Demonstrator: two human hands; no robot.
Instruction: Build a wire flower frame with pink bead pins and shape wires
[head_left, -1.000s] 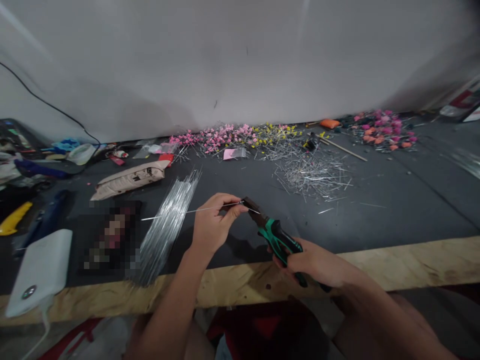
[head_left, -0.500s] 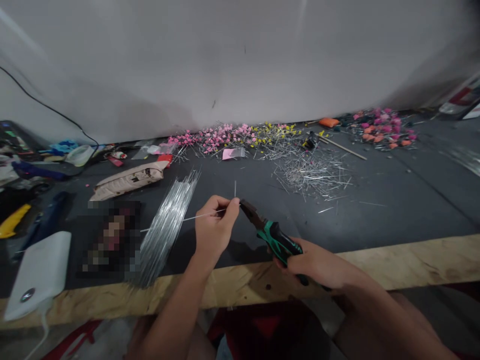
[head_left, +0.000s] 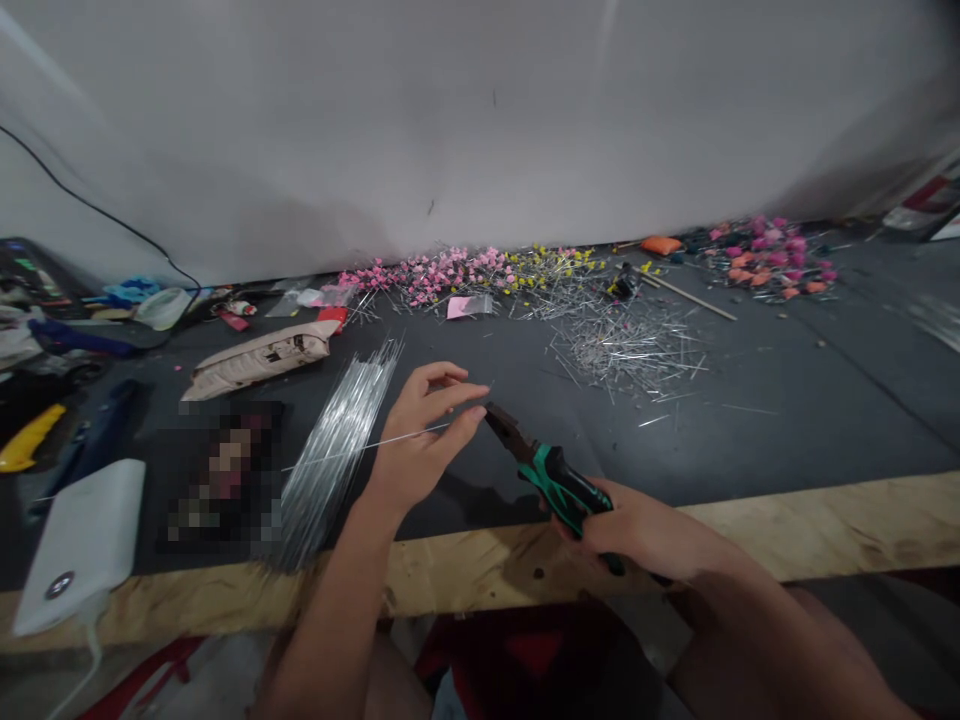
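My left hand (head_left: 424, 430) pinches a thin metal wire (head_left: 352, 447) between thumb and fingertips, the other fingers stretched out; the wire runs left over the dark mat (head_left: 750, 440). My right hand (head_left: 637, 525) grips the green-handled pliers (head_left: 551, 470), whose dark jaws point up-left and end just right of my left fingertips. A bundle of long silver wires (head_left: 337, 450) lies on the mat to the left of my left hand.
A heap of short cut wire pieces (head_left: 630, 345) lies farther back. Pink and yellow flower pins (head_left: 465, 275) and more pink and orange ones (head_left: 765, 255) line the wall. A white box (head_left: 79, 540), a paper-wrapped packet (head_left: 259, 360) and clutter sit left. The wooden table edge (head_left: 825, 525) runs in front.
A second ago the plier jaws were on the wire's end; a short cut piece then flew up. Now my left fingers have spread a little and the jaws are off the wire.
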